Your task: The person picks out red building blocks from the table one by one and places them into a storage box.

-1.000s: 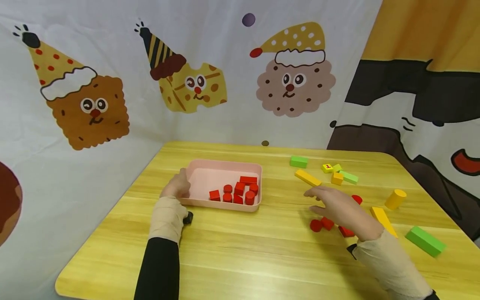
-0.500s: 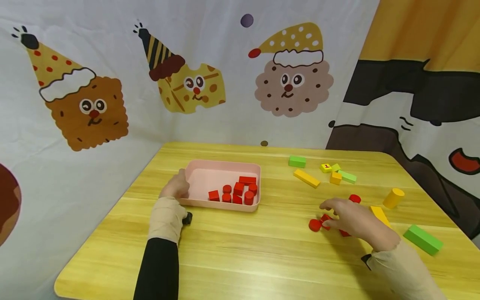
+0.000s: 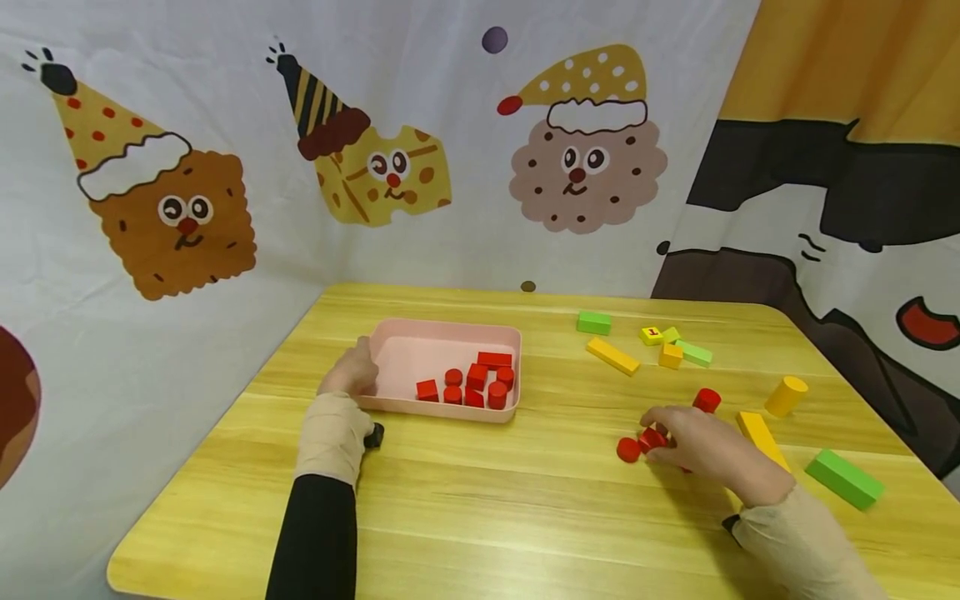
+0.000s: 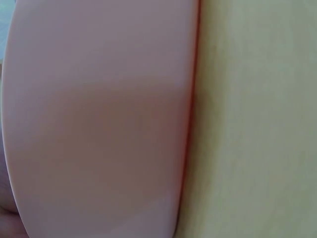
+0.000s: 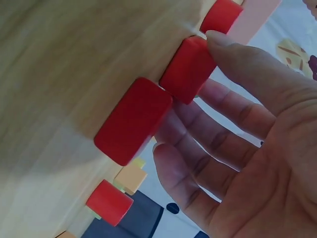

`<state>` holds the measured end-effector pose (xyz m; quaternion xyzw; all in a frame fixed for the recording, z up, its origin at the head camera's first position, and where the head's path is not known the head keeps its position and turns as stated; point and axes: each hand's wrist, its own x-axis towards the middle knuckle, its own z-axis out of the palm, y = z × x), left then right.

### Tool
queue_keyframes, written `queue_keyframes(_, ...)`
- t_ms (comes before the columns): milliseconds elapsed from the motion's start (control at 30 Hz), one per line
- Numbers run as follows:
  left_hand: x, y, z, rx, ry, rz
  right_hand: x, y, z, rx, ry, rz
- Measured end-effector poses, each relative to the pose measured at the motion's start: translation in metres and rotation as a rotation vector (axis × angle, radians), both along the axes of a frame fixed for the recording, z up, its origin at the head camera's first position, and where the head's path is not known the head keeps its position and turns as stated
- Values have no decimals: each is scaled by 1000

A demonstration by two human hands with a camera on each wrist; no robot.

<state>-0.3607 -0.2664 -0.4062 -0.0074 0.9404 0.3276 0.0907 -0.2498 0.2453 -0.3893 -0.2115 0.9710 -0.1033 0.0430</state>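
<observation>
At the left end of the pink tray [image 3: 442, 410], my left hand [image 3: 351, 368] grips the rim. The left wrist view is filled by the tray's wall [image 4: 99, 124]. Several red blocks [image 3: 476, 377] lie in the tray's right half. My right hand [image 3: 716, 454] has its thumb and fingers around a small red block [image 5: 188, 69] on the table. Touching that block's corner is a larger red rectangular block [image 5: 133, 121], mostly hidden by the hand in the head view. A red round block [image 3: 628, 449] lies just left of the fingertips, and a red cylinder [image 3: 707, 399] stands beyond the hand.
Right of the hand are a yellow-orange cylinder [image 3: 787, 396], a long yellow block [image 3: 762, 437] and a green block [image 3: 845, 478]. Farther back lie an orange bar [image 3: 612, 356], a green block [image 3: 594, 322] and several small blocks. A printed cloth [image 3: 480, 258] hangs behind the table.
My right hand has come down and slightly right onto the red blocks, and its thumb and fingers have closed around the small one. The left hand and tray stay in place.
</observation>
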Motion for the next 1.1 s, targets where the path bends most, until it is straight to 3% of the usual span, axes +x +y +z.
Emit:
queue_keyframes(300, 0, 0, 0, 11, 13, 6, -2, -1, -2, 30, -9, -33)
queue_keyframes(567, 2, 0, 2, 9, -1, 12, 0, -1, 0, 109, 96, -43)
queue_keyframes(1100, 0, -1, -1, 9, 27, 0, 0, -24, 15, 91, 223, 39)
